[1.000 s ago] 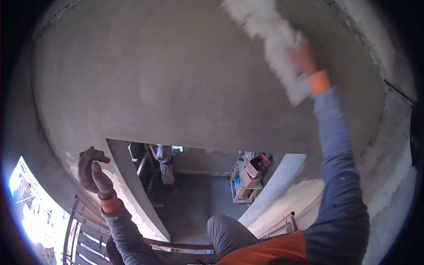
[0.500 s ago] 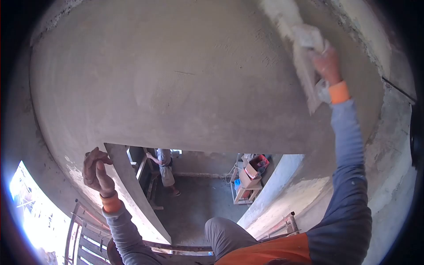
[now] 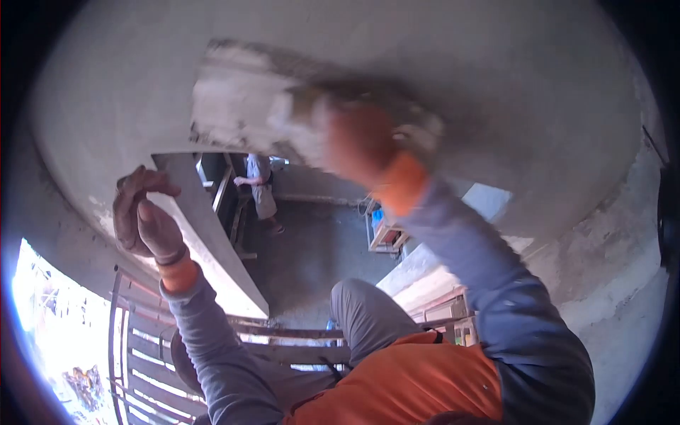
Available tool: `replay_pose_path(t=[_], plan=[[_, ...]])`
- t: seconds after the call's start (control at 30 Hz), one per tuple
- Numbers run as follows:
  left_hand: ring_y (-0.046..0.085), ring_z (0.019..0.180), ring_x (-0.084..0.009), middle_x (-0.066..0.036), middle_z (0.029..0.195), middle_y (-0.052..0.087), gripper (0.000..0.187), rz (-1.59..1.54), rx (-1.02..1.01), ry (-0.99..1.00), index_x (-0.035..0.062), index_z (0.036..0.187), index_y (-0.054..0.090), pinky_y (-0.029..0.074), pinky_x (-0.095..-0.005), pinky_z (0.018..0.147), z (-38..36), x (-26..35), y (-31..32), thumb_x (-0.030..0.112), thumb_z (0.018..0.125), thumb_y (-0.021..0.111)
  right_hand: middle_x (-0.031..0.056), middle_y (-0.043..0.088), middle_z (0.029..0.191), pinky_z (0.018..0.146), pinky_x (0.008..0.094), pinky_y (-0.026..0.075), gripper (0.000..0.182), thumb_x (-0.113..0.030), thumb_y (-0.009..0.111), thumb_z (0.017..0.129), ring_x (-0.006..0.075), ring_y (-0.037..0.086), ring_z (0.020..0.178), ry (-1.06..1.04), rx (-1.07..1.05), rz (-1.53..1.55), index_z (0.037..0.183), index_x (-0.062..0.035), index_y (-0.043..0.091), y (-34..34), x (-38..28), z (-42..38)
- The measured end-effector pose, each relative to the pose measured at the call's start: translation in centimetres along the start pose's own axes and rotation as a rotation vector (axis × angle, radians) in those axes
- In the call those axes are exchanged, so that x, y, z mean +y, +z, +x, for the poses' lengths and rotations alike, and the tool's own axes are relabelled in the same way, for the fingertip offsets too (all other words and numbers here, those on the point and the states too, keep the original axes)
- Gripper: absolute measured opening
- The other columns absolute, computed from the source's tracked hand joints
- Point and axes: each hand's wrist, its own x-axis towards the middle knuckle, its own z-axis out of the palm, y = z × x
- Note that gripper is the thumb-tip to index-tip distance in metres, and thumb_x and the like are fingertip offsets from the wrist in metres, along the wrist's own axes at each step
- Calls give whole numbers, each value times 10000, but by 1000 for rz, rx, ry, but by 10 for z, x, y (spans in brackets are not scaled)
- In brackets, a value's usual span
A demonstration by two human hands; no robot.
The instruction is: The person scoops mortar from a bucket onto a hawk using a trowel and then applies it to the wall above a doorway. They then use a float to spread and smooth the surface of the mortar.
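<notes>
My right hand, blurred by motion, is wrapped round the grip of a long plastering float. The float lies nearly level near the grey plastered wall, above the opening, with its pale, mortar-smeared back showing. Over at the left, my left hand is raised beside the opening's left edge, fingers bent but apart from the thumb, with nothing visible in it.
Below the wall is an opening onto a lower floor, where another person stands near a wooden frame. A wooden stand is at its right. Slatted planks lie at lower left, beside a bright gap.
My right hand has swept the float from the upper right to the centre, turning it from steep to nearly level. The view has tilted, and my left hand appears slightly higher.
</notes>
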Motion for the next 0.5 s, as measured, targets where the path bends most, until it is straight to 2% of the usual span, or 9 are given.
replay_pose_path(t=[0.07,0.1,0.13,0.2,0.27,0.3,0.4,0.47,0.5], plan=[[578,580,-212,-178,840,645,488,-30,22,29,-85,1118,590,459,-294,553,8,18,-5,366,943,525,172,672,768,599,428,535,271,-181,608,757,311,673,689,-67,-49,104,915,38,615,52,-47,1],[578,579,-215,-181,841,645,485,-35,26,54,-88,1116,588,460,-297,550,14,29,-7,361,945,520,174,671,792,644,431,533,251,-146,600,736,318,671,720,-15,-175,198,914,30,616,54,-70,9],[577,578,-217,-184,841,644,481,-45,33,82,-90,1114,585,461,-300,548,20,38,-9,356,947,516,184,673,831,667,428,528,233,-129,597,717,326,670,760,14,-203,231,898,16,615,52,-90,16],[568,564,-217,-193,820,638,492,149,24,196,-103,1103,579,453,-297,518,33,50,-29,353,975,448,215,655,790,699,473,519,272,-112,609,674,376,661,773,35,-281,288,905,24,571,43,-107,28],[557,553,-217,-193,806,635,507,256,41,250,-108,1109,570,446,-295,502,38,59,-50,357,986,409,219,655,797,706,467,518,267,-108,609,677,387,658,785,92,-253,366,907,22,567,14,-105,33],[552,549,-217,-193,798,633,516,281,43,259,-111,1113,565,442,-293,494,40,63,-60,360,990,390,221,655,801,709,464,518,266,-106,609,678,393,656,791,132,-245,402,907,21,565,-3,-98,32],[547,563,-226,-185,762,625,526,252,88,267,-88,1075,573,434,-305,508,44,68,-69,395,980,389,219,651,788,717,448,519,306,-98,633,692,404,648,776,141,12,419,969,20,576,-55,-44,15],[543,566,-221,-169,716,618,509,279,28,269,-66,1050,585,425,-317,536,50,71,-61,402,973,401,181,654,773,694,401,524,329,-82,660,698,323,658,719,-24,292,421,1007,14,598,-79,26,-4],[540,564,-213,-155,681,613,488,310,-24,280,-52,1037,594,419,-325,561,53,72,-57,397,969,414,149,656,779,685,371,521,326,-71,661,697,261,646,709,-21,255,422,1008,10,611,-109,54,-15]])
